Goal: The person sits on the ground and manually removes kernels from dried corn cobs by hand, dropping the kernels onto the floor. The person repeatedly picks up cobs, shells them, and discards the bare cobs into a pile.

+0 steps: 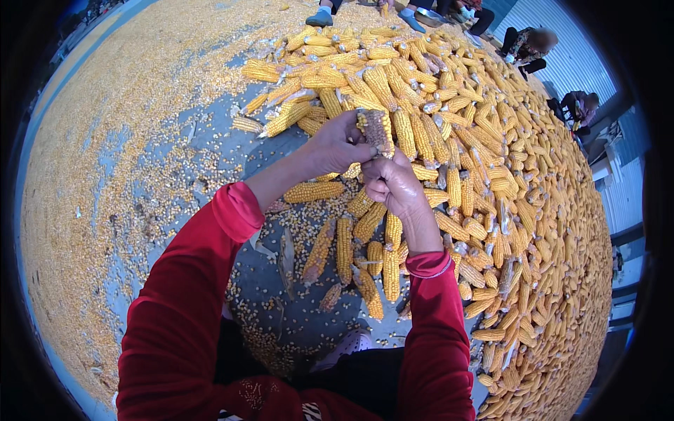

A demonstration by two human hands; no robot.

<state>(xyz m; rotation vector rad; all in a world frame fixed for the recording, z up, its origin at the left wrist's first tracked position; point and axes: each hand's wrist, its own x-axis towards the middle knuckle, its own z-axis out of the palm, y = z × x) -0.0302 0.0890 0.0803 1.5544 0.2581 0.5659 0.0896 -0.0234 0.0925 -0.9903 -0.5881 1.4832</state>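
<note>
My left hand (337,144) grips a partly shelled corn cob (377,130) from its left side. Much of the cob's facing side is bare and purplish-brown, with yellow kernels along its right edge and upper left. My right hand (394,181) is curled at the cob's lower end, pressed against it; its exact finger contact is partly hidden. Beneath and beyond both hands lie whole ears of yellow corn (314,192). Below my hands, a shorter, reddish ear (330,298) rests on the grey ground sheet (310,321) among scattered kernels.
A large heap of corn ears (547,237) rises on my right. Loose kernels (105,158) spread thickly across the left. Dry husk (287,258) lies before me, near my shoe (347,347). Other people (526,47) crouch around the heap's far side, near a metal basin (430,18).
</note>
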